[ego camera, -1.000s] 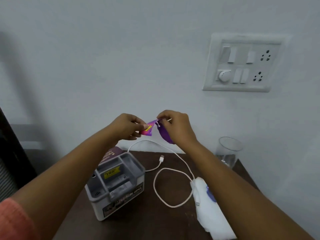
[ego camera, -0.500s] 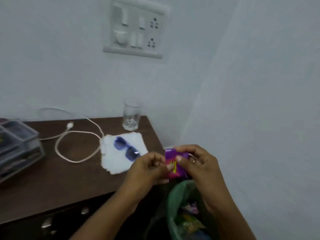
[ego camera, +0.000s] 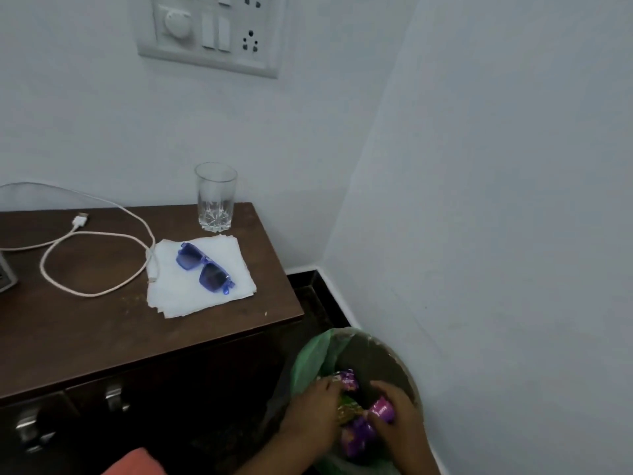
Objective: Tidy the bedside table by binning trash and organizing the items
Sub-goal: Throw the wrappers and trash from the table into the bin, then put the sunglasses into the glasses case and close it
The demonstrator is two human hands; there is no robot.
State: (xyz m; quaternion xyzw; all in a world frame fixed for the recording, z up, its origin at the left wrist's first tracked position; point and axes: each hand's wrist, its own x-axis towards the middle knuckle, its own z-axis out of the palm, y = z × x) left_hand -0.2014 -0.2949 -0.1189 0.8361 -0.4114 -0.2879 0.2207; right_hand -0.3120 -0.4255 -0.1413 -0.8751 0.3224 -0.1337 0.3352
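Sleeve: an orange sleeve (ego camera: 137,463) shows at the bottom edge.
Left hand: the left hand (ego camera: 313,411) reaches down into the bin, fingertips on the trash beside a purple wrapper (ego camera: 348,381); I cannot tell whether it grips anything.
Right hand: the right hand (ego camera: 399,418) is also inside the bin, just beside the left, fingers curled round a pink wrapper (ego camera: 381,410).
Bin: the brown bin (ego camera: 394,353) with a green liner (ego camera: 308,359) stands on the floor in the corner, beside the surface's right end; more purple and green wrappers lie in it.
Surface: the dark wooden surface (ego camera: 102,334) has drawer handles (ego camera: 114,395) below its front edge.
Tissues: a white stack of tissues (ego camera: 219,296) lies near the right end, blue sunglasses (ego camera: 203,269) on top.
Cable: a white cable (ego camera: 92,262) loops left of the tissues, one end touching them.
Glass: a clear glass (ego camera: 215,197) stands upright at the back, behind the tissues.
Wall: a white switch panel (ego camera: 212,32) is above.
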